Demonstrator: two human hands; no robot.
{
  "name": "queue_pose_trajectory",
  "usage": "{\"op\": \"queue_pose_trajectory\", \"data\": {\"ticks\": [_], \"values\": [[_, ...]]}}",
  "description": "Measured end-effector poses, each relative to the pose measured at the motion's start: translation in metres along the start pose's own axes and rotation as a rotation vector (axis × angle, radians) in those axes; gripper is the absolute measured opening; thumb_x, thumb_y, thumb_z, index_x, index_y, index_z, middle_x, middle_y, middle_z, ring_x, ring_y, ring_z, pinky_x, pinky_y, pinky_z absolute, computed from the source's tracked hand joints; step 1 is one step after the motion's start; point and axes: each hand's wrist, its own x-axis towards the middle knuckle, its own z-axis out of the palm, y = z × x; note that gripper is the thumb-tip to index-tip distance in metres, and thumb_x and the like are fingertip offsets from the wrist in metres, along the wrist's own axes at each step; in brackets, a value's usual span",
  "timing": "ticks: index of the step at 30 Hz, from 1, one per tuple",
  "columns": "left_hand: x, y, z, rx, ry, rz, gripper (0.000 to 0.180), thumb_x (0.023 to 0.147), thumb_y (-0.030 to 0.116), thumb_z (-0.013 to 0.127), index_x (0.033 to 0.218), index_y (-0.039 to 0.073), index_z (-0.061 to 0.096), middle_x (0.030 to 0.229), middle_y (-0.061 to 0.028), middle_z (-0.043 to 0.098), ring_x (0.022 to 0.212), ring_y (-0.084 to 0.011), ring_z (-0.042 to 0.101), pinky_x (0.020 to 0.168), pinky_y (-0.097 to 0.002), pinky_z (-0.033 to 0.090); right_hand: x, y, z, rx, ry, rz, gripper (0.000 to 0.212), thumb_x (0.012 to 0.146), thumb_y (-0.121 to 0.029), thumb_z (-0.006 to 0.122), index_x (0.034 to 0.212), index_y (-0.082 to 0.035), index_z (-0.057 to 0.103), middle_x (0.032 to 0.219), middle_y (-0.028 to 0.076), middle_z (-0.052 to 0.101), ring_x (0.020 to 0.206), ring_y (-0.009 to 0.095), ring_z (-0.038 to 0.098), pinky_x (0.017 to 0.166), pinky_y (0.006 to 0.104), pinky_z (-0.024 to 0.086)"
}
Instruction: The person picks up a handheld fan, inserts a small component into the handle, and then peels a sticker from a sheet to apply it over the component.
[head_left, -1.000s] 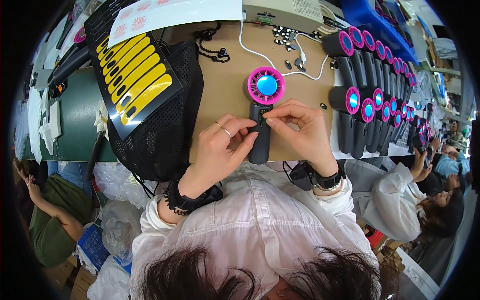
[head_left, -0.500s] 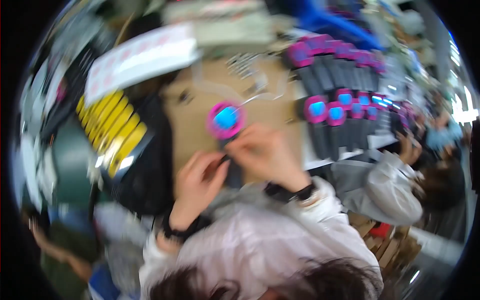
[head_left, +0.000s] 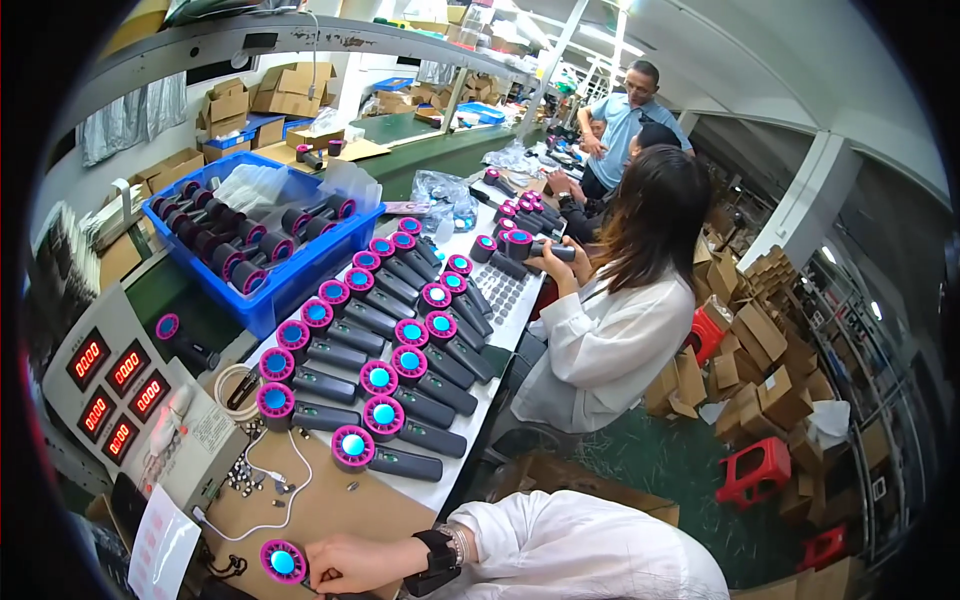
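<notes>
At the lower left of the frame, the person's right hand (head_left: 345,563) is beside a handheld fan (head_left: 283,562) with a pink rim and a blue centre. The fan's head is near the lower edge of the frame, over the brown part of the table (head_left: 345,510). The grip is narrow, with thumb and fingertips drawn together by the fan's neck; the handle is largely cut off there, so I cannot tell whether anything is pinched between them. The left hand is out of view, so its grip cannot be told. A black band (head_left: 437,562) circles the right wrist.

Above the fan, a white cable (head_left: 290,508) curves across the table near small dark parts (head_left: 258,478). At the left stands a pale instrument (head_left: 140,400) with red displays, and below it a white sheet (head_left: 163,548). Rows of similar fans (head_left: 378,378) run up through the centre of the frame, with a blue crate (head_left: 262,312) of more fans at upper left. Right of centre, a co-worker (head_left: 615,340) in white holds another fan (head_left: 550,250). Cardboard boxes (head_left: 740,380) and a red stool (head_left: 752,472) are at the right.
</notes>
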Motion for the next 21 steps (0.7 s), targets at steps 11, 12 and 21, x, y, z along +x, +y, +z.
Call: {"op": "queue_pose_trajectory", "data": {"ticks": [11, 12, 21], "values": [[0.014, 0.054, -0.027, -0.133, -0.041, -0.149, 0.018, 0.082, 0.002, 0.067, 0.1, -0.001, 0.062, 0.084, -0.0094, 0.055, 0.064, -0.015, 0.056, 0.056, -0.0245, 0.047, 0.004, -0.015, 0.002, 0.035, 0.021, 0.084, 0.005, 0.072, -0.006, 0.065, 0.071, -0.001, 0.062, 0.077, 0.01, 0.054, 0.067, 0.023, 0.057, 0.057, 0.0334, 0.044], [0.013, 0.054, -0.028, -0.134, -0.053, -0.157, 0.019, 0.082, 0.003, 0.067, 0.1, -0.001, 0.062, 0.085, -0.0096, 0.055, 0.065, -0.015, 0.056, 0.057, -0.0247, 0.047, 0.004, -0.017, 0.002, 0.027, 0.022, 0.086, 0.005, 0.072, -0.006, 0.064, 0.071, -0.001, 0.062, 0.077, 0.01, 0.054, 0.067, 0.023, 0.057, 0.058, 0.0335, 0.044], [0.014, 0.058, -0.026, -0.139, -0.049, -0.211, 0.017, 0.083, 0.004, 0.067, 0.098, -0.001, 0.062, 0.087, -0.0099, 0.056, 0.068, -0.0159, 0.057, 0.06, -0.0251, 0.047, 0.004, -0.017, -0.001, 0.076, 0.011, 0.103, 0.007, 0.072, -0.006, 0.065, 0.07, 0.0, 0.062, 0.078, 0.009, 0.055, 0.067, 0.021, 0.056, 0.058, 0.032, 0.043]]}}
